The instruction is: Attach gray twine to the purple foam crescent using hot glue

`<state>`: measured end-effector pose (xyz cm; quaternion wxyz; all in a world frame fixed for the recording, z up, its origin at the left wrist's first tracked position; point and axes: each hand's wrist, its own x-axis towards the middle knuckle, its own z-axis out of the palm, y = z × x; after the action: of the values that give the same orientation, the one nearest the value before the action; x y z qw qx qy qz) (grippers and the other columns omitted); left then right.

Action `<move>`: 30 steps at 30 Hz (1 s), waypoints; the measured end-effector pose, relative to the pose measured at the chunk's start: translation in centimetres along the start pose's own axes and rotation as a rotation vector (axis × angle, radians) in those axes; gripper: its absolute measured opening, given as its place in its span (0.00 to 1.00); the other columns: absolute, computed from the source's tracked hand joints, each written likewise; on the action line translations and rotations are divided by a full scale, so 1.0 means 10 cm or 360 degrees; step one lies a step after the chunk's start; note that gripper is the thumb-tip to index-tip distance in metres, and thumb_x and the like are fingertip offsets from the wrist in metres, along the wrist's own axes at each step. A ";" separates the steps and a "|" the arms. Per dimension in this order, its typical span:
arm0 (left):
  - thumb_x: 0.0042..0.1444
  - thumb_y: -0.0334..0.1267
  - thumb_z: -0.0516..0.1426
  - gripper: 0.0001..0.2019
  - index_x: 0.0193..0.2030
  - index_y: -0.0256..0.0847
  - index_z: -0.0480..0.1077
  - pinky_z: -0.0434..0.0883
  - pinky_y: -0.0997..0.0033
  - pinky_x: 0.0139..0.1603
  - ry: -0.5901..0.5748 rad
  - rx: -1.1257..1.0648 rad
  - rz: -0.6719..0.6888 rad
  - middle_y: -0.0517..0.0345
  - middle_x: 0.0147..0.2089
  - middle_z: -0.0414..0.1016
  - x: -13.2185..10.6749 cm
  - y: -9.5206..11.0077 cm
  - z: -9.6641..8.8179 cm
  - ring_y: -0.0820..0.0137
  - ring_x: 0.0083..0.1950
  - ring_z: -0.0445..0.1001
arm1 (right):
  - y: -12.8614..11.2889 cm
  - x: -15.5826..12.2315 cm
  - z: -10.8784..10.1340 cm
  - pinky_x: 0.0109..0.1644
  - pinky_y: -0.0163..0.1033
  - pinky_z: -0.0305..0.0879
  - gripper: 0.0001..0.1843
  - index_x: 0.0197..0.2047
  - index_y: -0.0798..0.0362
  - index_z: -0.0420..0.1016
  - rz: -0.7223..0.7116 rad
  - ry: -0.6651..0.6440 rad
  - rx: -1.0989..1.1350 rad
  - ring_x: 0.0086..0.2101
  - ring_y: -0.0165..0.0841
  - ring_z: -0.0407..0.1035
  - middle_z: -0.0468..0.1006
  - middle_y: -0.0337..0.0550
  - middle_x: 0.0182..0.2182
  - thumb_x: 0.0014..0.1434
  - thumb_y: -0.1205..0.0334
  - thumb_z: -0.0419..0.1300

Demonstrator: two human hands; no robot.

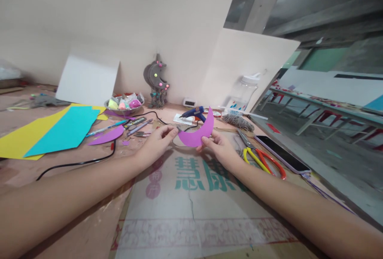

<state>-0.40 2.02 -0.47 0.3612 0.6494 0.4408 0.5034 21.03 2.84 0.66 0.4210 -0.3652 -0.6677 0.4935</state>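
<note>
A purple paper crescent [196, 136] is held up over a printed cardboard sheet [191, 207]. My left hand [160, 141] pinches the crescent's left tip between thumb and fingers. At its lower right edge my right hand [220, 147] grips it, thumb in front and fingers behind. Just beyond the paper lies a blue glue gun [193, 112]. Scissors [259, 155] with yellow and orange handles rest right of my right hand. Purple paper offcuts [107, 136] lie to the left, beside pens and a craft knife [134, 123].
Yellow paper [32, 133] and turquoise paper [64, 129] lie left. A bowl of coloured clay [124, 103], a grey moon ornament [157, 77], a water bottle [242, 93] and grey yarn [238, 122] stand behind. A phone [281, 153] lies along the right edge. A black cord [80, 163] crosses the left side.
</note>
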 end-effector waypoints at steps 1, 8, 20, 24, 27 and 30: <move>0.57 0.48 0.52 0.15 0.37 0.38 0.69 0.65 0.70 0.41 0.0014 0.0010 0.0004 0.56 0.36 0.72 0.00 0.00 0.00 0.67 0.39 0.68 | 0.00 0.00 0.00 0.34 0.37 0.68 0.15 0.37 0.54 0.67 0.0003 -0.0007 0.0003 0.26 0.30 0.71 0.76 0.39 0.23 0.53 0.51 0.61; 0.56 0.46 0.53 0.13 0.35 0.38 0.69 0.64 0.71 0.39 0.0035 0.0078 -0.0009 0.58 0.34 0.71 -0.01 0.00 -0.01 0.68 0.37 0.68 | 0.03 -0.01 0.00 0.33 0.38 0.68 0.15 0.37 0.53 0.67 0.0033 -0.0050 0.0030 0.25 0.30 0.71 0.76 0.38 0.22 0.54 0.51 0.60; 0.55 0.46 0.55 0.18 0.47 0.36 0.65 0.69 0.70 0.40 -0.0229 -0.0240 -0.0173 0.52 0.36 0.76 -0.06 0.10 0.05 0.67 0.39 0.75 | 0.01 0.02 -0.02 0.41 0.37 0.67 0.14 0.38 0.54 0.68 -0.0164 0.0185 -0.0097 0.30 0.30 0.72 0.76 0.39 0.26 0.56 0.51 0.59; 0.55 0.50 0.55 0.21 0.50 0.38 0.63 0.69 0.72 0.31 -0.0498 -0.0397 -0.0256 0.63 0.18 0.69 -0.11 0.11 0.05 0.67 0.29 0.75 | 0.00 0.03 -0.06 0.41 0.40 0.68 0.14 0.39 0.54 0.68 -0.0235 0.0338 -0.0110 0.30 0.31 0.73 0.77 0.40 0.26 0.58 0.52 0.57; 0.57 0.54 0.51 0.21 0.49 0.40 0.63 0.66 0.76 0.22 -0.0491 -0.0550 -0.0412 0.65 0.16 0.67 -0.14 0.14 0.04 0.72 0.19 0.70 | 0.03 0.09 -0.12 0.40 0.41 0.70 0.14 0.40 0.52 0.66 -0.0292 0.0466 0.0083 0.28 0.31 0.73 0.78 0.40 0.29 0.58 0.51 0.57; 0.58 0.55 0.48 0.21 0.48 0.42 0.64 0.56 0.80 0.13 -0.0419 -0.0511 -0.0494 0.64 0.18 0.68 -0.14 0.17 0.04 0.77 0.13 0.60 | 0.07 0.11 -0.13 0.38 0.41 0.71 0.14 0.40 0.52 0.65 -0.0174 0.0405 0.0215 0.26 0.30 0.73 0.77 0.39 0.27 0.58 0.50 0.57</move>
<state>0.22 0.07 0.51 0.5868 0.5683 0.3989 0.4167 21.86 4.49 0.41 0.5521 -0.3589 -0.5931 0.4633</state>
